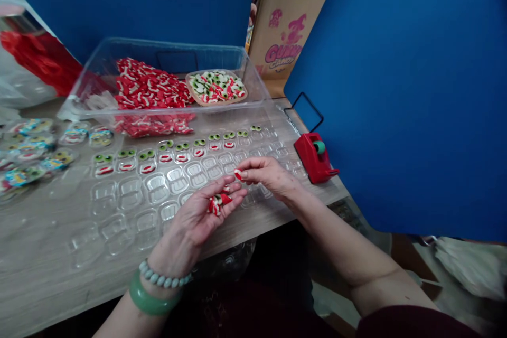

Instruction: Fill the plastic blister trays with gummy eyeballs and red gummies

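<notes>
Our left hand (pixel 196 216) lies open and palm up, with a few red-and-white gummy pieces (pixel 215 205) resting loosely across its palm and fingers. A jade bangle (pixel 152 293) and a beaded bracelet (pixel 162 279) circle that wrist. Our right hand (pixel 269 177) pinches another gummy piece (pixel 238 174) between thumb and forefinger, just above the left fingertips. Both hands hover over a clear plastic blister tray (pixel 114 237) on a wood-grain tabletop (pixel 47 253). Its far rows of cavities hold paired green gummy eyes (pixel 146 155) above red gummy lips (pixel 147 168). Beyond stands a clear plastic bin (pixel 158 45) holding a heap of red-and-white gummies (pixel 150 90) and a tan tray of mixed eyeball gummies (pixel 216 87). Colourful sealed packs (pixel 29 150) lie to our left; a red tape dispenser (pixel 312 158) and a printed Gummy Candy carton (pixel 283 47) sit to our right.
</notes>
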Action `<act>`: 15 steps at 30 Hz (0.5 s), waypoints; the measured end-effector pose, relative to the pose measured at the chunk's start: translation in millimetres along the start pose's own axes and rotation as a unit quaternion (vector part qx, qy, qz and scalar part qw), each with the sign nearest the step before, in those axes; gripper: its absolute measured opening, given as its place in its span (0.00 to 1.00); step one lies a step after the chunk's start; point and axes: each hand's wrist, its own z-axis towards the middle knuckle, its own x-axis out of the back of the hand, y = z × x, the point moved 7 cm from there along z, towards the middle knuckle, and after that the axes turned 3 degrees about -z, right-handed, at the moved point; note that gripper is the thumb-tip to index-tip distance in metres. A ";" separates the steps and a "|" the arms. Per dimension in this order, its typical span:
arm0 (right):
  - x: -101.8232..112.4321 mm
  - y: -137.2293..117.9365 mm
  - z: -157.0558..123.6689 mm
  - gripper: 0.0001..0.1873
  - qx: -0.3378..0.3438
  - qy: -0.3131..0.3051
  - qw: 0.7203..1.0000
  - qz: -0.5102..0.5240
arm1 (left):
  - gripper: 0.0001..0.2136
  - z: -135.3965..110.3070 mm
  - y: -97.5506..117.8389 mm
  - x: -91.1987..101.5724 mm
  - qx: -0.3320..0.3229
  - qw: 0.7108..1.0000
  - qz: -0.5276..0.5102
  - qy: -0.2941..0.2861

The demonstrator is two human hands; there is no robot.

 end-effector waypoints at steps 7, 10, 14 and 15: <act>-5.7 10.1 -7.6 0.06 -0.013 0.054 0.998 -0.006 | 0.05 5.0 -8.2 -1.5 -0.022 0.998 0.064 -0.002; -12.9 -0.8 -16.5 0.13 0.041 0.048 0.985 -0.160 | 0.07 6.8 -8.9 2.4 -0.029 0.995 0.098 0.016; -33.8 -25.0 -33.5 0.13 0.145 -0.057 0.930 -0.333 | 0.07 7.2 -7.9 4.7 -0.041 0.988 0.147 0.005; -34.4 -27.1 -34.9 0.12 0.144 -0.064 0.922 -0.354 | 0.06 7.1 -7.8 4.4 -0.039 0.987 0.153 0.000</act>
